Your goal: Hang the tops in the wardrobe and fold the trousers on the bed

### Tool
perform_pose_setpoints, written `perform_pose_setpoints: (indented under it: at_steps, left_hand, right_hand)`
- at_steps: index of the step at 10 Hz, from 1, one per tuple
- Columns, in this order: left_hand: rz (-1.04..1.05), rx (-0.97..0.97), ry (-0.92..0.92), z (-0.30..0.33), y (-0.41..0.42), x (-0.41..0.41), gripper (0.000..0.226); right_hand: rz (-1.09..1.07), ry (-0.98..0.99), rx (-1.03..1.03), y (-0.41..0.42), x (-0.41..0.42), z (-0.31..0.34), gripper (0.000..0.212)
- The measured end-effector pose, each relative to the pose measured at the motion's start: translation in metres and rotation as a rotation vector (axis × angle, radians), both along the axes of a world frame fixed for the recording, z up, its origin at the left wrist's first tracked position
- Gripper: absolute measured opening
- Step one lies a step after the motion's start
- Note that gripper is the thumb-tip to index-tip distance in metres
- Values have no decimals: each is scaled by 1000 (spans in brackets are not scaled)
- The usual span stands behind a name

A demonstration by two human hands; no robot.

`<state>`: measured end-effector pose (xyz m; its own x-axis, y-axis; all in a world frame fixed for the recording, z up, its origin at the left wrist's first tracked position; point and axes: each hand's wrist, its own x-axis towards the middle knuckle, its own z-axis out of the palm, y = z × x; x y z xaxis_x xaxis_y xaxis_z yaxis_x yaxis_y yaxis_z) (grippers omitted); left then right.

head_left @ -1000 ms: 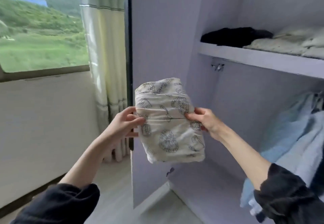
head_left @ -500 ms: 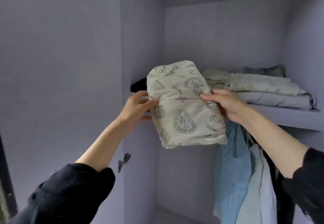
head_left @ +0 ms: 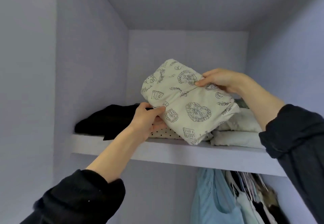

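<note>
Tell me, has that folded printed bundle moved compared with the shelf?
Yes. The printed bundle rose from below the shelf to above its front edge.

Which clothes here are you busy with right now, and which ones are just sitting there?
Busy with:
- printed folded trousers, gripped by the left hand and right hand
- wardrobe shelf, where they seem headed

Just sitting there:
- black garment on the shelf
- polka-dot cloth under the trousers
- pale folded pile on the right
- blue top and other clothes hanging below
</note>
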<state>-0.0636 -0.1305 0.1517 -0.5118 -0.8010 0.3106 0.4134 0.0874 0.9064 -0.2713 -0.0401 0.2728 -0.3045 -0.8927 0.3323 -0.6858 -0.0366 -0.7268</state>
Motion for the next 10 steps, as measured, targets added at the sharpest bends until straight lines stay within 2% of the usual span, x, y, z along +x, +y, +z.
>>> perform_pose_setpoints:
  at_steps: [1, 2, 3, 4, 5, 6, 7, 8, 9, 10]
  left_hand:
    - [-47, 65, -35, 6, -18, -31, 37]
    - [-9, 27, -338, 15, -42, -48, 33]
    - [145, -207, -827, 19, -62, -45, 34]
    - [376, -535, -895, 30, -84, -51, 38]
    - [633, -877, -720, 51, -103, -78, 34]
    - [632, -1108, -746, 49, -124, -114, 36]
    - [358, -1086, -1344, 13, -140, -139, 50]
    - [272, -1003, -1430, 8, -138, -139, 52]
    - [263, -1045, -1191, 27, -120, -118, 40]
    - [369, -1093, -914, 23, -103, -85, 30]
  right_hand:
    - [-108, 266, 44, -35, -17, 23, 18]
    - [-157, 519, 59, -88, -31, 29, 10]
    - [-185, 593, 94, -129, -42, 1, 52]
    - [-227, 735, 124, -146, -54, -29, 50]
    - [-281, 805, -30, -142, -56, -36, 42]
    - [-303, 832, -82, -143, -60, -62, 46]
    - [-143, 725, 322, -149, -66, -108, 51]
    - [-120, 674, 413, -143, -65, -110, 51]
    - [-150, 716, 311, -123, -51, -97, 48]
    - [-201, 732, 176, -97, -30, -106, 42]
